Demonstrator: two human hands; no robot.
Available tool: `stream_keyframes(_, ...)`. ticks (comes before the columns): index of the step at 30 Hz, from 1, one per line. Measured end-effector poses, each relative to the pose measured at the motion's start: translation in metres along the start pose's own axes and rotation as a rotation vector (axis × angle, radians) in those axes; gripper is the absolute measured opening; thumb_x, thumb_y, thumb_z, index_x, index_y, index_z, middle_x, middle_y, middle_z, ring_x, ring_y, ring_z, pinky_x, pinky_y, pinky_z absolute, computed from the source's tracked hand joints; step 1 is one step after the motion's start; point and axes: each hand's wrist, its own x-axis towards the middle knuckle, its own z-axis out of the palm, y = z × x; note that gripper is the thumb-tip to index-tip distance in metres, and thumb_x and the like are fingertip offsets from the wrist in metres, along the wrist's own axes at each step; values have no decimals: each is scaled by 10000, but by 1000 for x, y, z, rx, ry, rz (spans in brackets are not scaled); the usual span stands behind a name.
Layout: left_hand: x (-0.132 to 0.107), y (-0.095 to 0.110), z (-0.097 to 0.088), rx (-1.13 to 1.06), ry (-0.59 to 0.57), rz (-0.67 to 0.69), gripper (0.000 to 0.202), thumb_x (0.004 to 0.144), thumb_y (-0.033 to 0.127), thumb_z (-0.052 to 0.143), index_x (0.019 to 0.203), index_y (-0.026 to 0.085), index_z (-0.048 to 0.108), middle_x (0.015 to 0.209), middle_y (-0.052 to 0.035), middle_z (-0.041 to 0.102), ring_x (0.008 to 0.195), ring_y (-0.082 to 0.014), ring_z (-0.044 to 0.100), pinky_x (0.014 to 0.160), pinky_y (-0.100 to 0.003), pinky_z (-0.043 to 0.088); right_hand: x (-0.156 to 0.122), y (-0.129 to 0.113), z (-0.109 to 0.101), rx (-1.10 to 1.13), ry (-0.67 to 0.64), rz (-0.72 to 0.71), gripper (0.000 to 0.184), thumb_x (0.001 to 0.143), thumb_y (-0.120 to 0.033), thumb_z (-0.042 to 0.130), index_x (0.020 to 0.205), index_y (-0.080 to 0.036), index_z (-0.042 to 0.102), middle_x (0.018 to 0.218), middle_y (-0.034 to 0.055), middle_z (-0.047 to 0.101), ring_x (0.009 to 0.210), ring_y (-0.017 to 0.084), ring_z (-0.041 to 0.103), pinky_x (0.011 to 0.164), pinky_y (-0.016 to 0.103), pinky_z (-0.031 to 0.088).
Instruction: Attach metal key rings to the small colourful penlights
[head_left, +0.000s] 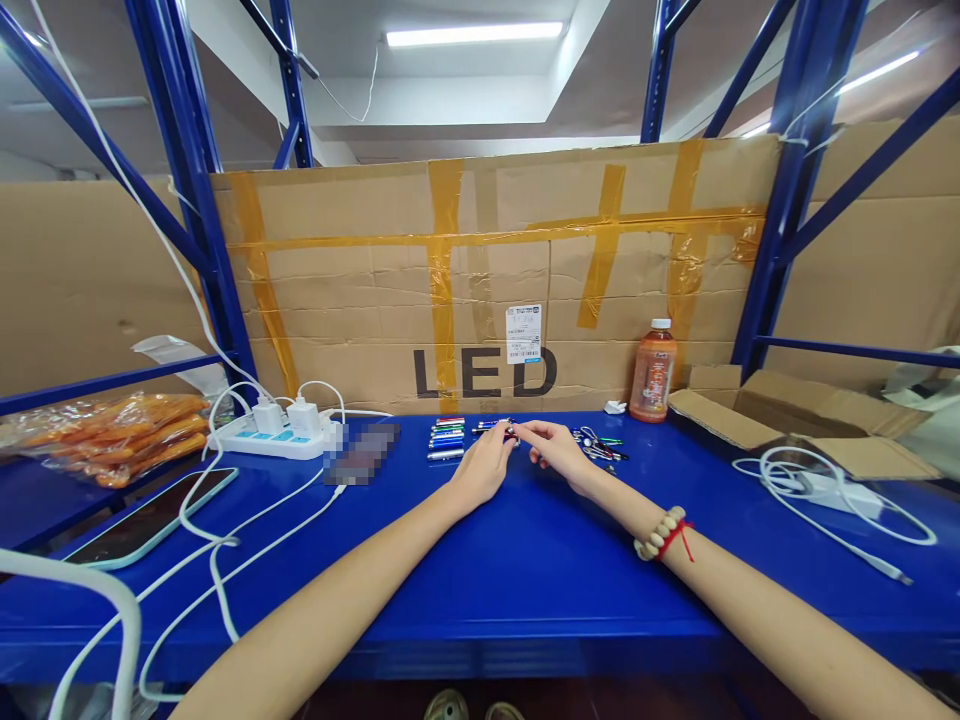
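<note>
My left hand (484, 465) and my right hand (555, 450) reach forward over the blue shelf top (525, 570) and meet near its back. Both pinch a small dark object (510, 432) between their fingertips; it is too small to name. Just left of the hands lies a neat row of small coloured stick-shaped items (448, 438). To the right of my right hand lies a loose heap of similar small items with key rings (600, 446). A beaded bracelet with a red cord (664, 533) is on my right wrist.
A white power strip (270, 436) with chargers and white cables sits back left, a phone (150, 518) lies near the left edge, and orange packets (124, 425) are far left. An orange drink bottle (652, 372), an open cardboard box (810, 415) and a white charger cable (825, 490) are on the right. A taped cardboard wall marked LED (487, 290) closes the back.
</note>
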Motion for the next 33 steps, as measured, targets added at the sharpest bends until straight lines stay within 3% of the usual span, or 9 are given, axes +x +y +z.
stream_keyframes(4,-1,5,-2,32,-6,-33,265,883,271,300,1107,154,382,1130,-105,503,1071,-195,463,907,-343,372,1,1,0,21,35,12,373,703,-449,542,871,-120,584,712,17,554,428,13,429,338,111,297)
stream_keyframes(10,-3,3,-1,3,-27,-114,355,867,249,322,1204,153,262,1157,-134,487,1061,-219,485,850,-363,414,1,2,3,38,-45,15,339,711,-422,540,879,-129,567,775,28,565,492,32,476,330,107,311)
stream_keyframes(21,-4,2,0,-8,5,33,359,850,174,306,1203,158,246,1230,-127,416,1124,-195,430,917,-361,379,-4,-2,6,-39,-48,-34,363,693,-451,532,853,-131,592,769,35,560,612,69,495,371,106,363)
stream_keyframes(27,-3,6,-2,11,-7,-20,342,855,217,320,1188,168,261,1191,-115,453,1088,-208,461,881,-371,403,-2,-1,4,-32,40,-41,356,697,-441,530,873,-137,586,809,35,562,577,51,478,361,100,346)
stream_keyframes(33,-3,6,-3,36,-19,-28,320,863,224,312,1175,164,274,1194,-112,456,1104,-204,456,887,-354,402,-1,1,4,-43,23,-43,369,701,-453,528,875,-133,589,753,30,552,550,52,466,358,111,346)
